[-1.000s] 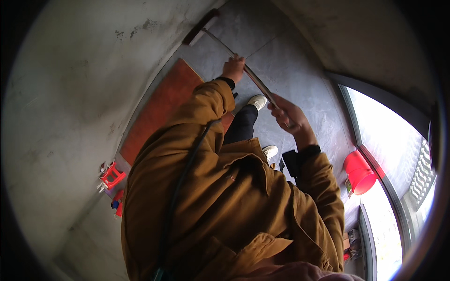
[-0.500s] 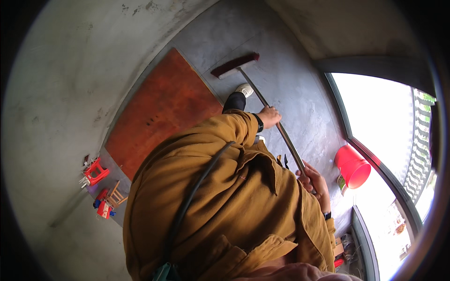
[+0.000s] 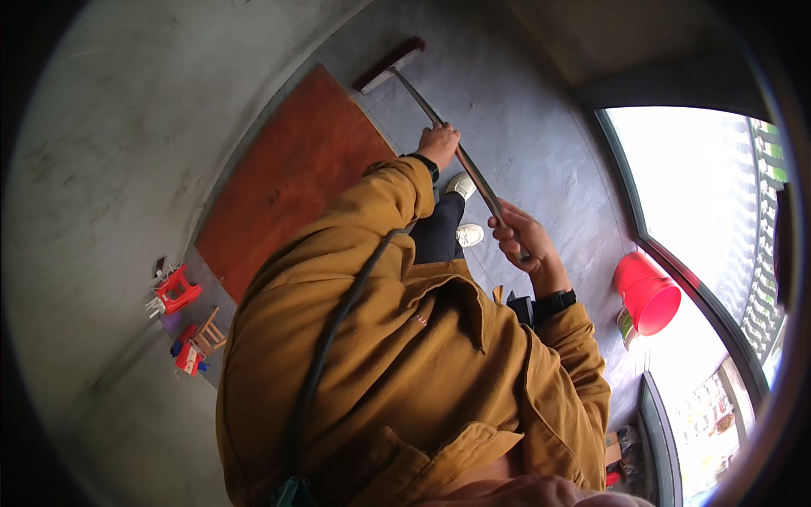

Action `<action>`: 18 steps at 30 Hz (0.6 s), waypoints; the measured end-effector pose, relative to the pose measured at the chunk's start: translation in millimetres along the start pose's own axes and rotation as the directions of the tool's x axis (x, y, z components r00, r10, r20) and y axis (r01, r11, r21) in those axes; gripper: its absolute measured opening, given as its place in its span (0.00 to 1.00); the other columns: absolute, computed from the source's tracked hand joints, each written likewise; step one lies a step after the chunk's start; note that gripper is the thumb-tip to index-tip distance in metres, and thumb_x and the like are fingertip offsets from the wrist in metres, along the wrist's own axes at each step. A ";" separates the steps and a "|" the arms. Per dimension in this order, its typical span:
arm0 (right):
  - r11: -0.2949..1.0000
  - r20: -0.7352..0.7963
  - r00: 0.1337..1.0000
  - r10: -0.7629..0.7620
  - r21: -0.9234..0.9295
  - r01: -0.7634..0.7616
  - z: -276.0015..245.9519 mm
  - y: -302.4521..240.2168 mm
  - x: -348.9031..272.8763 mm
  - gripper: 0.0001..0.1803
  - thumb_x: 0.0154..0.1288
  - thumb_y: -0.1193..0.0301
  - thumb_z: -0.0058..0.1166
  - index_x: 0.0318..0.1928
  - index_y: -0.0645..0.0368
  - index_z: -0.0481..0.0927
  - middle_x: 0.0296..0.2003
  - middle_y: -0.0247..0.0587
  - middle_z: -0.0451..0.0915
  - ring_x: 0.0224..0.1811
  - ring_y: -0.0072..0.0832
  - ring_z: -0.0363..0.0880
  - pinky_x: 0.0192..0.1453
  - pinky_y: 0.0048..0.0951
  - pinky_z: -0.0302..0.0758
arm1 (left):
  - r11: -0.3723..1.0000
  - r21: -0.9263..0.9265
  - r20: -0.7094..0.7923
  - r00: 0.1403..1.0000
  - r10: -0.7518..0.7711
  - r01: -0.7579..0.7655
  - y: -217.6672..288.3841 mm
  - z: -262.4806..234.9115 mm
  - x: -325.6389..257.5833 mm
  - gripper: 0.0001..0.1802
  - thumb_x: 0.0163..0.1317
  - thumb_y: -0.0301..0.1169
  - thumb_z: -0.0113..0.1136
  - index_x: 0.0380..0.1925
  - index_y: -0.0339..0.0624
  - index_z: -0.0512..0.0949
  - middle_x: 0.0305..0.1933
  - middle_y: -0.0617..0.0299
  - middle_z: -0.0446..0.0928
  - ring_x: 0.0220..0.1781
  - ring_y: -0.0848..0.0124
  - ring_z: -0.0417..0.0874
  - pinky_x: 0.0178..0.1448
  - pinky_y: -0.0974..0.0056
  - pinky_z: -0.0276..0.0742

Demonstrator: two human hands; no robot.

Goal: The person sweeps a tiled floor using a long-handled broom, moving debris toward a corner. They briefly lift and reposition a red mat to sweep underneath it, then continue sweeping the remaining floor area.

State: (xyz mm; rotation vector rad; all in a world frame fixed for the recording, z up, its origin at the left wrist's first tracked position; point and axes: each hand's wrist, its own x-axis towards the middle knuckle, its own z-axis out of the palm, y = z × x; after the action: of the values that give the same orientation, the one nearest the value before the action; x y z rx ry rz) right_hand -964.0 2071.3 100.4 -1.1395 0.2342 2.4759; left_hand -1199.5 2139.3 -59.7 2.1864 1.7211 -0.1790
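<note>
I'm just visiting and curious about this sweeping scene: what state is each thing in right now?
Left hand: closed around the broom handle, farther down it.
Right hand: closed around the handle's upper part.
Push broom: head down on the grey floor, handle slanted.
Red bucket: tipped, its open mouth showing, by the window.
Brown mat: lying flat along the wall.
Small red stool: by the wall; whether upright or overturned is unclear.
</note>
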 end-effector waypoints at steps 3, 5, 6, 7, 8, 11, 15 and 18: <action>0.999 -0.110 0.994 0.030 -0.030 -0.033 -6.9 -3.3 -20.4 0.22 0.69 0.73 0.38 0.62 0.61 0.59 0.32 0.40 0.70 0.20 0.15 0.61 0.13 0.11 0.57 | 0.984 -0.103 0.002 0.989 0.147 -0.146 16.1 29.4 -9.6 0.05 0.56 0.27 0.49 0.31 0.42 0.75 0.40 0.55 0.75 0.44 0.57 0.76 0.43 0.55 0.74; 0.993 -0.277 0.961 0.012 -0.113 -0.045 -14.6 -3.2 -74.8 0.24 0.69 0.73 0.40 0.64 0.59 0.58 0.33 0.43 0.72 0.20 0.15 0.64 0.12 0.12 0.57 | 0.955 -0.146 0.013 0.965 0.263 -0.258 61.3 39.0 -21.4 0.06 0.55 0.28 0.47 0.28 0.44 0.74 0.34 0.56 0.76 0.43 0.58 0.77 0.44 0.55 0.74; 0.996 -0.338 0.939 0.057 -0.045 -0.076 -16.8 -3.6 -105.0 0.25 0.68 0.74 0.40 0.65 0.57 0.57 0.33 0.44 0.72 0.20 0.17 0.63 0.13 0.12 0.57 | 0.923 -0.116 0.003 0.929 0.371 -0.368 83.2 38.0 -29.6 0.04 0.54 0.29 0.48 0.26 0.46 0.73 0.32 0.59 0.76 0.42 0.60 0.77 0.43 0.55 0.72; 0.997 -0.368 0.928 0.059 -0.023 -0.073 -17.3 -2.3 -134.4 0.25 0.68 0.75 0.40 0.65 0.55 0.58 0.33 0.45 0.72 0.20 0.18 0.62 0.13 0.13 0.56 | 0.874 -0.240 -0.032 0.903 0.429 -0.423 106.6 34.0 -38.1 0.03 0.54 0.30 0.49 0.25 0.47 0.72 0.31 0.62 0.76 0.41 0.62 0.77 0.42 0.55 0.70; 0.996 -0.356 0.933 0.055 -0.050 -0.078 -16.0 -3.6 -162.4 0.25 0.68 0.75 0.40 0.65 0.55 0.58 0.33 0.45 0.71 0.20 0.18 0.61 0.13 0.13 0.54 | 0.852 -0.269 0.015 0.882 0.471 -0.450 128.3 27.0 -43.6 0.02 0.53 0.31 0.52 0.24 0.48 0.71 0.29 0.63 0.75 0.40 0.63 0.77 0.41 0.55 0.68; 1.000 -0.425 0.905 0.002 -0.007 -0.006 -6.9 -7.5 -217.4 0.26 0.66 0.76 0.43 0.65 0.57 0.58 0.33 0.50 0.73 0.18 0.17 0.60 0.13 0.13 0.57 | 0.769 -0.281 -0.025 0.806 0.592 -0.574 163.5 1.8 -44.0 0.04 0.52 0.33 0.55 0.27 0.48 0.73 0.31 0.63 0.76 0.40 0.63 0.78 0.40 0.55 0.69; 0.996 -0.336 0.940 -0.060 0.036 0.077 -11.1 -21.4 -209.8 0.27 0.66 0.77 0.43 0.65 0.59 0.58 0.34 0.50 0.72 0.18 0.17 0.60 0.12 0.13 0.59 | 0.800 -0.192 -0.061 0.821 0.568 -0.568 154.7 -18.9 -16.4 0.03 0.53 0.32 0.52 0.27 0.47 0.73 0.31 0.62 0.75 0.41 0.63 0.77 0.41 0.55 0.69; 0.985 -0.153 0.977 -0.149 0.058 0.160 -30.9 -38.5 -146.0 0.27 0.67 0.75 0.42 0.65 0.63 0.56 0.36 0.49 0.71 0.20 0.14 0.61 0.11 0.10 0.59 | 0.900 -0.129 -0.099 0.909 0.406 -0.416 121.8 -20.0 30.4 0.04 0.53 0.29 0.50 0.29 0.48 0.73 0.34 0.61 0.74 0.45 0.61 0.74 0.42 0.54 0.69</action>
State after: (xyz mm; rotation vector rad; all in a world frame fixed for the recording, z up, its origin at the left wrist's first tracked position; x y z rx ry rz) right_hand -840.7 2054.2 191.4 -1.2640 0.2620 2.2333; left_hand -1077.1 2149.8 -26.9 2.4036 1.2163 0.1305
